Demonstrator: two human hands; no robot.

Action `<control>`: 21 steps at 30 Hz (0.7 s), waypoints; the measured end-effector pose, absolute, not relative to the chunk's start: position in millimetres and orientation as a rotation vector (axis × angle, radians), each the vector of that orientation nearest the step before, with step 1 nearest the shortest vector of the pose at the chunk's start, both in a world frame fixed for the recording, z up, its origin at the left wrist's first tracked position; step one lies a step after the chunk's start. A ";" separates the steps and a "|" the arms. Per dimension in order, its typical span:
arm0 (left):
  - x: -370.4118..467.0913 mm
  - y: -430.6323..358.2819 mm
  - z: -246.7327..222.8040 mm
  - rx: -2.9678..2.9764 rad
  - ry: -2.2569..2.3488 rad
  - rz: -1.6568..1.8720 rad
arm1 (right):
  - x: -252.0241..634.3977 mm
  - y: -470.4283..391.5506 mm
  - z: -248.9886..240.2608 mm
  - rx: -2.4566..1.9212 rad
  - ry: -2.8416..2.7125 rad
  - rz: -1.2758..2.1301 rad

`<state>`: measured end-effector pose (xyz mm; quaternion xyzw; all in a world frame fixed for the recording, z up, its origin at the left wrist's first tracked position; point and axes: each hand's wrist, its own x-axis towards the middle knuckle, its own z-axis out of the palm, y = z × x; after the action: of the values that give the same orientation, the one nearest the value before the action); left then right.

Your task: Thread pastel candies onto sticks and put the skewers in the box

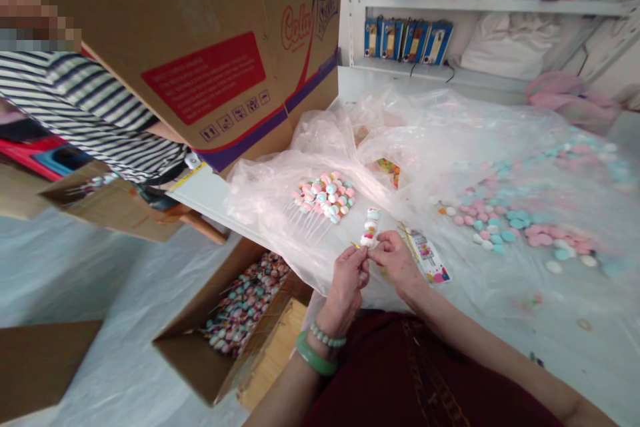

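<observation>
Candy [370,227] over the surface [210,195], long axis running away from the body, top pointing forward, left hand [349,275] and right hand [399,261] each pinching its near end in a fingertip grip

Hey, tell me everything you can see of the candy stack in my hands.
The candy stack is a short column of soft-looking, puffy pieces: pale blue and white at the top, a multicoloured band lower down and white at the bottom. It stands roughly upright, in front of the bunch of candy sticks. The left hand and right hand pinch its lower end, where a yellow tie shows. The fingers hide whatever continues below.
</observation>
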<state>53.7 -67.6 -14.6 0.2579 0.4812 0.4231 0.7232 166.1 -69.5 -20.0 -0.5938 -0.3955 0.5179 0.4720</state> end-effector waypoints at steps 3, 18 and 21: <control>45.5 -69.6 -12.1 0.615 0.900 0.761 | 178.7 -72.6 -10.4 -1.241 -1.013 1.596; 2.3 -71.1 49.0 1.903 1.121 0.526 | 181.2 -87.7 39.2 -0.844 -2.734 -0.039; 22.4 -83.1 44.4 1.953 1.423 0.875 | 169.1 -62.1 39.2 -1.318 -2.226 0.260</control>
<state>22.4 -83.1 44.4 0.7291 0.5312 0.3267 0.2818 169.1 -62.1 39.2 -0.4886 -0.8249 0.0963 0.2675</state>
